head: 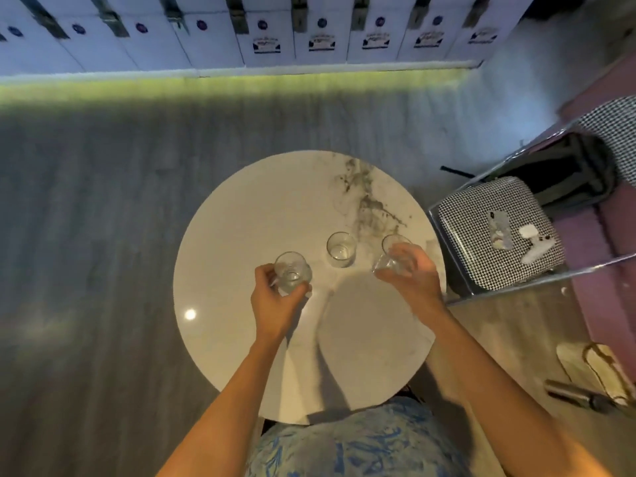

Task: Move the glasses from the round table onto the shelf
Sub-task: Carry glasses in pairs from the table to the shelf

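Three clear glasses stand over the round white marble table (241, 218). My left hand (275, 301) is wrapped around the left glass (292, 270). My right hand (411, 273) grips the right glass (390, 251), which is tilted and blurred. The middle glass (340, 249) stands upright and alone between the two hands, touched by neither. No shelf can be made out for certain in this view.
A clear chair with a checked cushion (481, 242) stands right of the table, holding a phone (500, 232) and small white items. A row of white boxes (268, 39) lines the far wall. A bag (599, 373) and dark bottle (574, 395) lie on the floor at right.
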